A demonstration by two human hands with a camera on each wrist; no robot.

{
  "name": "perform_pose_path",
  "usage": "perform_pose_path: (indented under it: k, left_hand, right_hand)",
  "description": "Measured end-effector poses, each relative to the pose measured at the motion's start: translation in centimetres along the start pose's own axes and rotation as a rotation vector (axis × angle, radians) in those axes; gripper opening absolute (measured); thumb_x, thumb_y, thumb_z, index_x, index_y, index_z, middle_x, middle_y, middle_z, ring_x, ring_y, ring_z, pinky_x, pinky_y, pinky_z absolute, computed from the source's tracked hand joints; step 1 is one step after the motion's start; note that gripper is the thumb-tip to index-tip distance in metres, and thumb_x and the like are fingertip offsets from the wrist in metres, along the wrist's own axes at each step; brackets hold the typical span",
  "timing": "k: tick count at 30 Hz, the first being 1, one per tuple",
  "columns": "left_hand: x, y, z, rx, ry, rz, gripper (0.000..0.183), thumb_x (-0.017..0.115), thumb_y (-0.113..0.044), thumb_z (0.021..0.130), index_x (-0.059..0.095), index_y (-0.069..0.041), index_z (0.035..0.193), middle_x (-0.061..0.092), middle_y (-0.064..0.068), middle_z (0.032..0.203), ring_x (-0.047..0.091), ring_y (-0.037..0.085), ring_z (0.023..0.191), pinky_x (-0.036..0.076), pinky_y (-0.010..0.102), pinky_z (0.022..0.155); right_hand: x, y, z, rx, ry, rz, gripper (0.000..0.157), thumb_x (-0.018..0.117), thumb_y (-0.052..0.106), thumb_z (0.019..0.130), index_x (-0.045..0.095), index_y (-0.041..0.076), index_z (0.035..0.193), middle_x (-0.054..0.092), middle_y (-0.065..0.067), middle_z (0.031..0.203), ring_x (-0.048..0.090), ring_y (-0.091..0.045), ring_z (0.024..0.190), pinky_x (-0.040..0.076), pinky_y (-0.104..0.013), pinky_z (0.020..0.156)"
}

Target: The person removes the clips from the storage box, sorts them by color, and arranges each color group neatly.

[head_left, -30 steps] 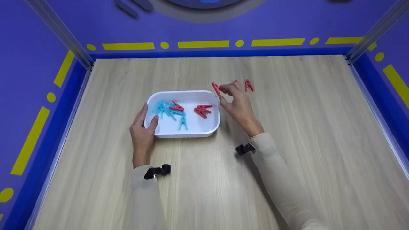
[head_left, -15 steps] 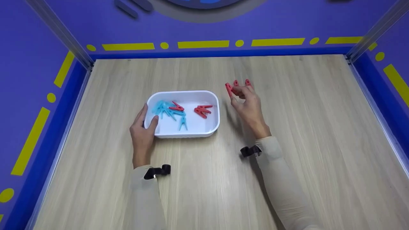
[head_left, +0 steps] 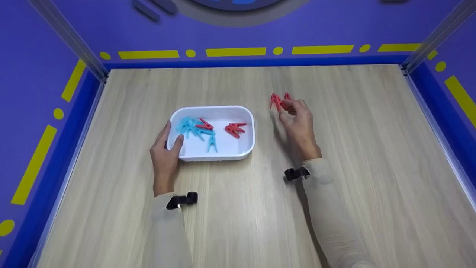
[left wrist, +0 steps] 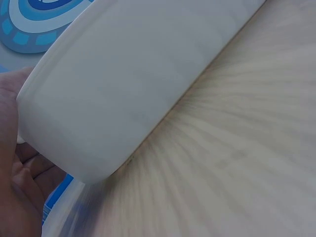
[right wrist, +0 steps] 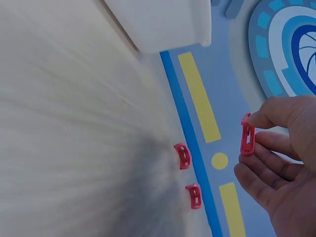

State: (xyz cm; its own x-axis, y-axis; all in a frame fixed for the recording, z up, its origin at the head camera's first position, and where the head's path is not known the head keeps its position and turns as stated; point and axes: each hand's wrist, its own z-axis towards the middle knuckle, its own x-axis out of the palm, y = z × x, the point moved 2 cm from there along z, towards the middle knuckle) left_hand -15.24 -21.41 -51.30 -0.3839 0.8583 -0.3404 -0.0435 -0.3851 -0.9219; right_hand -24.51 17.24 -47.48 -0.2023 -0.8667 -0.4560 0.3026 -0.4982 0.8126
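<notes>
Red plastic is forming the small clothespin (right wrist: 245, 139) that we are seeing pinched narrowly between the thumb and fingers of the right hand (head_left: 300, 121), off the right end of the white basin (head_left: 212, 156). Near it, a second clothespin (right wrist: 186, 157) and a third clothespin (right wrist: 193, 198) are resting on the desk (head_left: 238, 208). Inside the basin we are finding light-blue clothespins (head_left: 212, 140) clustering mostly leftward, one red clothespin (head_left: 204, 125) lying among them, and further red clothespins (head_left: 233, 131) lying at the right. The left hand (head_left: 165, 158) is gripping the basin's left end, its thumb curling over the rim, its fingers outside. We are judging each clothespin light, stiff, fairly sturdy and slightly slippery, and are favouring a thumb-and-finger hold across the legs. We are expecting the basin to be sliding easily unless steadied at its rim.
</notes>
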Motion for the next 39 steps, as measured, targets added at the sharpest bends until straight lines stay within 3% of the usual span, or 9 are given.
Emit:
perform_pose_path:
  k: [7,25,39]
  left_hand:
    - [-0.1,0.3,0.0,-0.009,-0.005,-0.013,0.062,0.073,-0.02,0.103,0.049,-0.008,0.159,0.048,0.007,0.163,0.041,0.02,0.151,0.036,0.035,0.122]
    - [0.0,0.3,-0.3,-0.043,0.0,0.006,0.062,0.072,-0.023,0.104,0.048,-0.012,0.16,0.046,0.004,0.164,0.039,0.019,0.153,0.036,0.036,0.123]
    - [0.1,0.0,0.0,-0.011,-0.01,0.022,0.063,0.073,-0.019,0.103,0.048,-0.006,0.159,0.048,0.01,0.163,0.041,0.023,0.152,0.037,0.037,0.122]
  right_hand:
    - [-1.0,-1.2,0.4,0.002,-0.063,-0.02,0.03,0.075,-0.001,0.096,0.071,-0.009,0.124,0.068,-0.021,0.114,0.064,-0.032,0.105,0.054,-0.048,0.097]
    - [-2.6,-4.7,1.6,0.161,-0.15,-0.047,0.031,0.076,0.0,0.095,0.069,-0.01,0.124,0.066,-0.023,0.118,0.064,-0.032,0.106,0.054,-0.044,0.098]
    - [-2.5,-6.6,2.2,0.253,-0.146,-0.107,0.026,0.073,0.005,0.1,0.07,-0.007,0.123,0.066,-0.019,0.118,0.063,-0.03,0.107,0.053,-0.039,0.096]
